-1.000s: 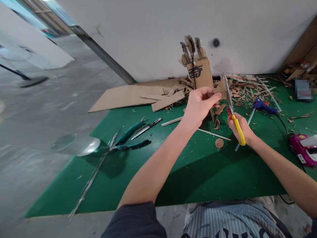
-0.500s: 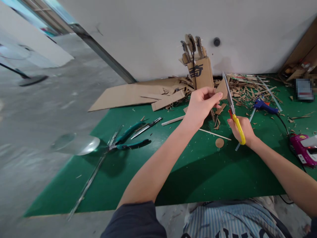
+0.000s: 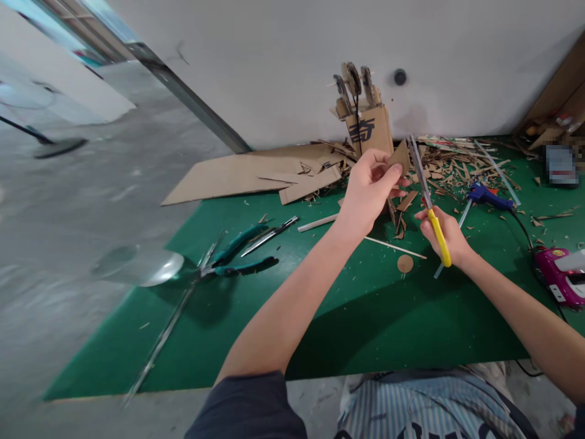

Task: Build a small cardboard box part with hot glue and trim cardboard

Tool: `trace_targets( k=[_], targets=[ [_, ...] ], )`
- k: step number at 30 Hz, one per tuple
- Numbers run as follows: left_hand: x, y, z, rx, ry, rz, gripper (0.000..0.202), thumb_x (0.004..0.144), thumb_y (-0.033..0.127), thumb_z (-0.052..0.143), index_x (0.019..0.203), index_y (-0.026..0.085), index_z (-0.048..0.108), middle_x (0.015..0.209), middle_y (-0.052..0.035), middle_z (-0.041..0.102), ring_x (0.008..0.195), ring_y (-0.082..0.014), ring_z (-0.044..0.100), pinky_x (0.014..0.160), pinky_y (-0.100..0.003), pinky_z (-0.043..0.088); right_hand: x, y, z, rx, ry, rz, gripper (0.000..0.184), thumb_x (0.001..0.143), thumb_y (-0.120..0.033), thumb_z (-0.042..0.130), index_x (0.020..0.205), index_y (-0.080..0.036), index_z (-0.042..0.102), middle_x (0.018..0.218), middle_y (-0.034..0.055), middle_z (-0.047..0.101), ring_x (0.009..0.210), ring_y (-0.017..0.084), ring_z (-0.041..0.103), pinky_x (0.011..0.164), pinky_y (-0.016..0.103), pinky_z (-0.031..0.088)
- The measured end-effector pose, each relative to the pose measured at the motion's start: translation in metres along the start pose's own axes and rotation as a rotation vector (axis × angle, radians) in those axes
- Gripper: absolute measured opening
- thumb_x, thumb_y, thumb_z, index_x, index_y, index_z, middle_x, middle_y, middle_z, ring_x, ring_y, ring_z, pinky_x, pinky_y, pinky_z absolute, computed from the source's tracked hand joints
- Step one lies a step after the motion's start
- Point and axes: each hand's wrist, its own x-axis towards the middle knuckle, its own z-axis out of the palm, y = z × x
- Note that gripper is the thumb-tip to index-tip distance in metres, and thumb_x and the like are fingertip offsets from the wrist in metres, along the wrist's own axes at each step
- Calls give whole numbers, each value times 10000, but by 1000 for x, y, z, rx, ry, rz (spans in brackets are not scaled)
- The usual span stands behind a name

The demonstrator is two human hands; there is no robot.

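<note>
My left hand (image 3: 369,189) pinches a small brown cardboard piece (image 3: 399,157) and holds it up above the green mat (image 3: 320,305). My right hand (image 3: 441,235) grips yellow-handled scissors (image 3: 427,198), their blades pointing up just to the right of the piece. A small cardboard disc (image 3: 404,263) lies on the mat below both hands, beside a thin wooden stick (image 3: 393,247).
A cardboard model (image 3: 365,122) stands against the white wall. Flat cardboard sheets (image 3: 256,174) lie to its left, scraps (image 3: 457,161) to its right. Teal-handled pliers (image 3: 237,256), a metal blade (image 3: 269,236), a blue glue gun (image 3: 487,196) and a pink device (image 3: 560,274) rest on the mat.
My left hand has turned the cardboard piece and drawn it slightly left, away from the scissor blades. My right hand and the scissors have barely shifted.
</note>
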Motion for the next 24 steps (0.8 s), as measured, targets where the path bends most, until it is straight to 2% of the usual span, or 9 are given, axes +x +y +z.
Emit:
trace_targets(
  k=[3,7,13,19,24],
  targets=[
    [1,-1,-1,26,38,25,107,894,179,649,959,226,579,760,28,599,694,-115,637,645,-244,557,1,1,-1,45,-2,11,540,839,-721,510,953,-197,574,898,108,709,748,218,640,706,372,483],
    [2,-2,-1,36,60,43,236,868,190,704,1086,244,634,713,41,592,663,-121,630,618,-240,515,1,1,-2,71,-3,-1,510,850,-708,525,936,-207,574,871,94,710,784,227,657,736,382,496],
    [2,-2,1,32,93,45,103,845,192,725,832,193,623,761,0,678,712,-116,657,612,-220,502,0,-2,-2,59,-28,2,536,821,-711,558,933,-187,567,824,74,660,676,179,576,669,355,452],
    [1,0,1,44,93,32,135,837,199,744,784,176,623,678,16,658,655,-98,641,581,-201,487,0,-2,-3,35,-43,-11,526,820,-699,571,930,-184,576,776,46,630,645,165,539,651,344,434],
    [1,-1,2,9,104,19,164,863,214,747,783,176,608,685,21,657,609,-76,623,567,-190,485,0,0,-2,45,-46,-25,509,820,-688,578,916,-188,566,769,33,612,631,150,518,632,330,419]
  ],
)
